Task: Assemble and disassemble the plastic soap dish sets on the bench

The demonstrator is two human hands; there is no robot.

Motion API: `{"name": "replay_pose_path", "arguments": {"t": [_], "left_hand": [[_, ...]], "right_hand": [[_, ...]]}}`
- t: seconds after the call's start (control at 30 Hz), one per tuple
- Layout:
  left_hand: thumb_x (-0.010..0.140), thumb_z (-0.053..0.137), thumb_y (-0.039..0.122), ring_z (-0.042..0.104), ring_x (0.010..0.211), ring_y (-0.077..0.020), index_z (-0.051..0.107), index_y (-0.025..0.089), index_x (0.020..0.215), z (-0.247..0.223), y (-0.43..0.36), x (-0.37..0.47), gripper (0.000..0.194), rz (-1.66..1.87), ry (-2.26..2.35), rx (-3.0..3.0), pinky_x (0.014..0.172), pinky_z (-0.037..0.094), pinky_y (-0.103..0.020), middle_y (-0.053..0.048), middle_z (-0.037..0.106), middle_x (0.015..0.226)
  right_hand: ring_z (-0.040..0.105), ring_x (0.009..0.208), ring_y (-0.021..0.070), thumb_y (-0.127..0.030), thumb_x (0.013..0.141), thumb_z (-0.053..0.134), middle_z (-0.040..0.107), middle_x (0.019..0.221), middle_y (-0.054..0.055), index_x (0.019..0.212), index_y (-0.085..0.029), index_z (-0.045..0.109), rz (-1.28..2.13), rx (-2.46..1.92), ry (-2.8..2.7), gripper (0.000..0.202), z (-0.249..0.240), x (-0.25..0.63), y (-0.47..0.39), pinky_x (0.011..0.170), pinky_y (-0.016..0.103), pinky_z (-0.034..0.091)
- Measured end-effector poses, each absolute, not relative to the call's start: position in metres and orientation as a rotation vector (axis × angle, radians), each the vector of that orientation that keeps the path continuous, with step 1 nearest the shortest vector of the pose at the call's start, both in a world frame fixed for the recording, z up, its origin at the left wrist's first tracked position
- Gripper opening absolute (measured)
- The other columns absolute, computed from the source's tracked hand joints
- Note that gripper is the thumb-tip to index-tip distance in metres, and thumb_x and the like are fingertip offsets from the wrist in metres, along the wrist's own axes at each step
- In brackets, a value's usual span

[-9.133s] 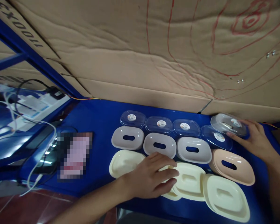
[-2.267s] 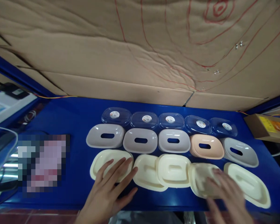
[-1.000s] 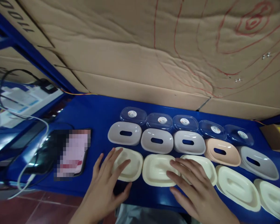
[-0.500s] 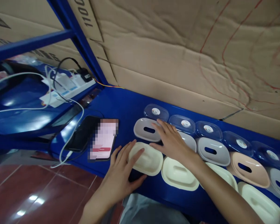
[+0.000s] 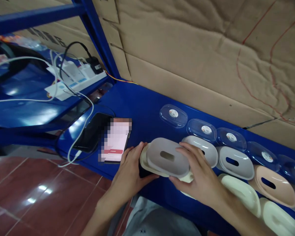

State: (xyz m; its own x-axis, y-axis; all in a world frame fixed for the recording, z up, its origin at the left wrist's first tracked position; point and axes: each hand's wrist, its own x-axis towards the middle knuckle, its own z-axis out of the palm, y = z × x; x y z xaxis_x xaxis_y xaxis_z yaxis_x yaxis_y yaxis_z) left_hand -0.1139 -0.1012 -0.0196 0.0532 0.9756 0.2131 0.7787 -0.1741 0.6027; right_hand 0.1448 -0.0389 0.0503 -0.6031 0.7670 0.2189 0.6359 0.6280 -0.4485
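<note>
A grey oval dish with a slot in its middle point(image 5: 154, 154) is held by its right side in my right hand point(image 5: 199, 173), fingers and thumb closed around the rim. Just beneath it is a cream oval dish point(image 5: 143, 160), mostly hidden by the grey one. My left hand point(image 5: 131, 173) grips the cream dish at its left end, thumb along the near edge. The grey dish lies over the cream one, slightly shifted to the right; whether the two are fully fitted together I cannot tell.
Clear oval lids with round stickers point(image 5: 173, 113) line the back of the blue table point(image 5: 137, 101). More slotted dishes, grey and peach point(image 5: 275, 185), and cream dishes point(image 5: 241, 193) stand to the right. Left are a phone point(image 5: 116, 139), a black device point(image 5: 89, 134), cables and a power strip point(image 5: 76, 87).
My right hand has taken the grey slotted dish from its row and brought it over the cream dish. My left hand has closed on the cream dish. The view has shifted slightly.
</note>
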Motion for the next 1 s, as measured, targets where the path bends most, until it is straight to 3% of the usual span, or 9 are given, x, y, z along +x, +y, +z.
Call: {"name": "replay_pose_path", "arguments": {"t": [0.1,0.2,0.4,0.57,0.83,1.0], "left_hand": [[0.072,0.102,0.029,0.058,0.138,-0.0414,-0.007,0.035,0.172,-0.018,-0.102,-0.113,0.147,0.8,1.777,1.959,0.117,0.043,-0.064,-0.016,0.058,0.155],[0.071,0.103,0.028,0.059,0.135,-0.0428,-0.009,0.036,0.172,-0.017,-0.105,-0.115,0.151,0.807,1.75,1.946,0.112,0.046,-0.064,-0.017,0.056,0.157],[0.077,0.1,0.031,0.047,0.15,-0.0411,0.008,0.039,0.173,-0.013,-0.106,-0.122,0.133,0.771,1.613,1.978,0.118,0.043,-0.058,-0.015,0.038,0.173],[0.079,0.098,0.031,0.053,0.144,-0.0357,0.013,0.041,0.171,-0.011,-0.102,-0.125,0.126,0.732,1.539,1.993,0.118,0.044,-0.053,-0.01,0.05,0.165],[0.083,0.096,0.035,0.048,0.147,-0.0367,0.024,0.036,0.169,-0.008,-0.103,-0.127,0.113,0.682,1.504,2.098,0.117,0.042,-0.051,-0.012,0.046,0.166],[0.088,0.09,0.042,0.053,0.142,-0.036,0.027,0.033,0.167,-0.006,-0.1,-0.126,0.101,0.687,1.476,2.155,0.113,0.043,-0.05,-0.013,0.052,0.16]], "right_hand": [[0.056,0.144,0.0383,-0.043,0.098,0.072,0.056,0.154,0.021,0.151,-0.019,0.048,0.445,-1.079,-2.516,0.063,0.044,0.143,-0.049,0.113,0.06,0.057],[0.057,0.143,0.0378,-0.043,0.099,0.072,0.056,0.154,0.022,0.15,-0.017,0.049,0.421,-1.042,-2.571,0.062,0.039,0.139,-0.049,0.112,0.058,0.059],[0.055,0.147,0.0369,-0.037,0.099,0.07,0.053,0.158,0.02,0.153,-0.018,0.049,0.48,-1.025,-2.641,0.062,0.036,0.141,-0.048,0.115,0.057,0.058],[0.051,0.151,0.0374,-0.034,0.1,0.069,0.05,0.162,0.022,0.155,-0.016,0.047,0.517,-0.961,-2.678,0.062,0.034,0.145,-0.047,0.115,0.056,0.059],[0.051,0.151,0.0384,-0.032,0.099,0.069,0.049,0.162,0.024,0.152,-0.013,0.05,0.509,-0.943,-2.705,0.059,0.032,0.147,-0.048,0.114,0.057,0.059],[0.054,0.148,0.0389,-0.029,0.098,0.069,0.051,0.159,0.025,0.15,-0.013,0.051,0.44,-0.935,-2.709,0.057,0.032,0.147,-0.051,0.111,0.055,0.061]]}}
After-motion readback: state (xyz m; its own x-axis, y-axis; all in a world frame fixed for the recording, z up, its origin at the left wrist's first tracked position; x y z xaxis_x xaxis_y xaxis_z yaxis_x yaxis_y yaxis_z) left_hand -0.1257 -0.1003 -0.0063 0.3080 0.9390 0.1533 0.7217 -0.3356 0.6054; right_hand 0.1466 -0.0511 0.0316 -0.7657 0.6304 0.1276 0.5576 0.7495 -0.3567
